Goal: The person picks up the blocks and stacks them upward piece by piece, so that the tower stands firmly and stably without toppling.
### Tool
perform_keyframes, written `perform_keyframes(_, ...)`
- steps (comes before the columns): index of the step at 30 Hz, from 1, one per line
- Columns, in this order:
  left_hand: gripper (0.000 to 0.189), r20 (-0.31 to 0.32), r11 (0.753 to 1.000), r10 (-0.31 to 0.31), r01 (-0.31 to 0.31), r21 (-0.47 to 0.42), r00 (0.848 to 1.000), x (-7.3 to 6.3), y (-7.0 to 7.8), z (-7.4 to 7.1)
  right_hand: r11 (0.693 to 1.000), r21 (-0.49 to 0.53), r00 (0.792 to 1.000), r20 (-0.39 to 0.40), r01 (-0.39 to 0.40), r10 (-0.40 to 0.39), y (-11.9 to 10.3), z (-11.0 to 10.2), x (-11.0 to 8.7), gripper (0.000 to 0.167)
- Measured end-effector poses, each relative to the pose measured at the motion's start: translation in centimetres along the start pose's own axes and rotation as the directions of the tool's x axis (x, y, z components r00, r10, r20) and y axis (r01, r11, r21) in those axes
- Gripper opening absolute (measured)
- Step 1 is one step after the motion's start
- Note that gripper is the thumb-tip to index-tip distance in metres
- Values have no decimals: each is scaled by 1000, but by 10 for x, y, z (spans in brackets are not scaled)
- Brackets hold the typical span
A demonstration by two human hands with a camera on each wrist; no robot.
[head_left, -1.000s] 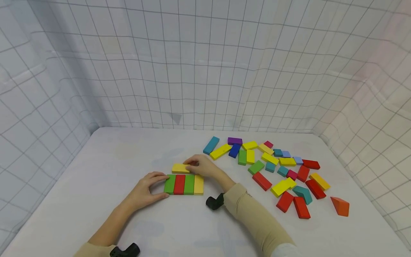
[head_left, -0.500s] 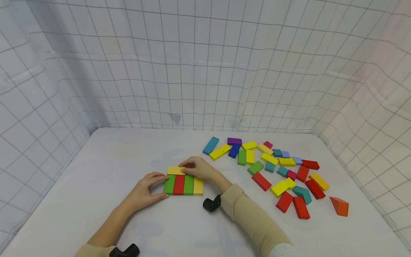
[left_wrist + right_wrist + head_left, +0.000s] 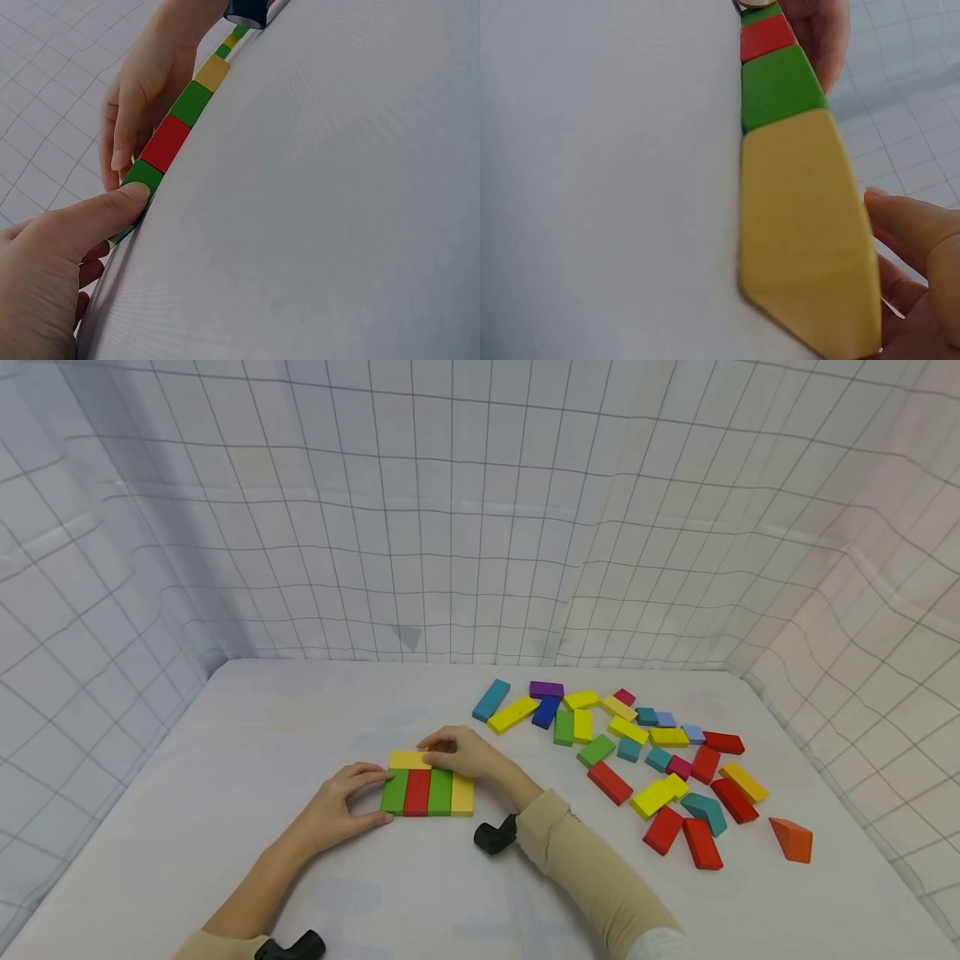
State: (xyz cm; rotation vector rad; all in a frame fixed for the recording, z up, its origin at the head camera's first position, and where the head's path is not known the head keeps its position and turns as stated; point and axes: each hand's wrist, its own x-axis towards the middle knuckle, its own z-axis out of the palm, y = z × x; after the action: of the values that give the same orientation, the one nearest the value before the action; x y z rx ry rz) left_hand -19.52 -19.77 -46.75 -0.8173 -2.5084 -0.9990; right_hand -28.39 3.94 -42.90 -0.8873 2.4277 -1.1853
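Yellow oblong block [image 3: 406, 760], slid left since earlier, touches the block row [image 3: 417, 793]; the right hand [image 3: 467, 752] pinches it, the left hand [image 3: 339, 806] the leftmost green block [image 3: 394, 793].

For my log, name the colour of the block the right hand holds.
Yellow; the block shows best from the head.

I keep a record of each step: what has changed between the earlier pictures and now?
The yellow block at the far side of the row of four blocks moved left and slightly nearer, and the right hand moved with it. No grip was visibly taken or released. The left hand stayed at the row's left end; the scattered blocks stayed put.
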Motion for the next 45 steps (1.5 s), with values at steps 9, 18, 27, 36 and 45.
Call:
perform_keyframes(9,50,0,1000,-5,5,9,1000,0,1,1,1000,-23,973,-232,2,-7,19,-47,-38,30)
perform_keyframes(18,51,-8,1000,4,-4,11,1000,-1,-2,1,979,-91,877,-465,-181,119,56,-98,-95,36)
perform_keyframes(27,51,-6,1000,2,-2,5,1000,-1,-1,0,935,-145,848,-482,-324,219,90,-113,-119,45)
perform_keyframes(36,50,-7,1000,3,-3,7,1000,-2,0,0,903,-189,844,-468,-386,263,93,-113,-118,53)
perform_keyframes(45,51,-3,1000,4,-4,6,1000,-1,2,0,905,-149,832,-474,-399,289,94,-113,-119,51)
